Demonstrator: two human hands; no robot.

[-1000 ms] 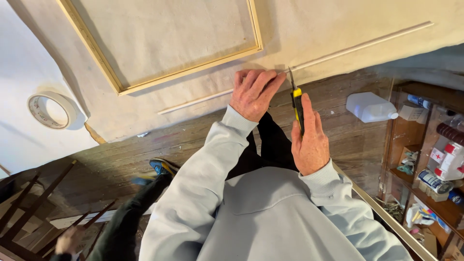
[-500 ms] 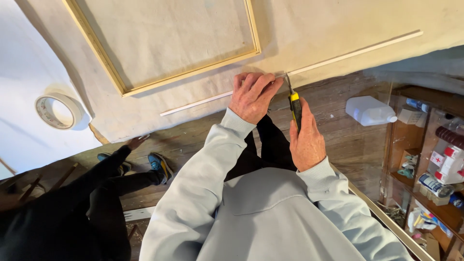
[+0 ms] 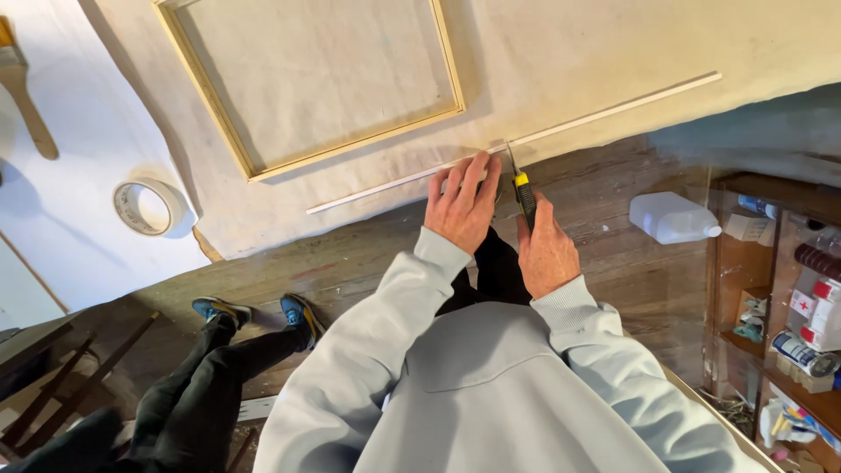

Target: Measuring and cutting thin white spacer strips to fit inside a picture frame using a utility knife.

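Presently the right hand [image 3: 547,254] is clenched round a utility knife [image 3: 524,194] with a yellow and black body, blade tip set against a thin wooden strip [image 3: 561,125]. Left hand [image 3: 462,203] lies flat, fingers spread, pressing the same strip down just beside the blade, on its left. Both hands sit at the near edge of the canvas sheet [image 3: 561,52] that carries the work, where the sheet meets the wooden floor [image 3: 604,263].

Key relation: the strip's long axis runs across the wearer, rising from lower left towards the upper right of the sheet; the knife stands nearly square to it, handle pointing back to the body. The right hand is the one on the tool; the left hand is the clamp.

Further out: a square wooden frame [image 3: 451,66] towards the sheet's far side, a roll of tape [image 3: 144,206] at left, a white plastic jug [image 3: 670,217] on the floor at right, and another person's legs [image 3: 219,368] at lower left
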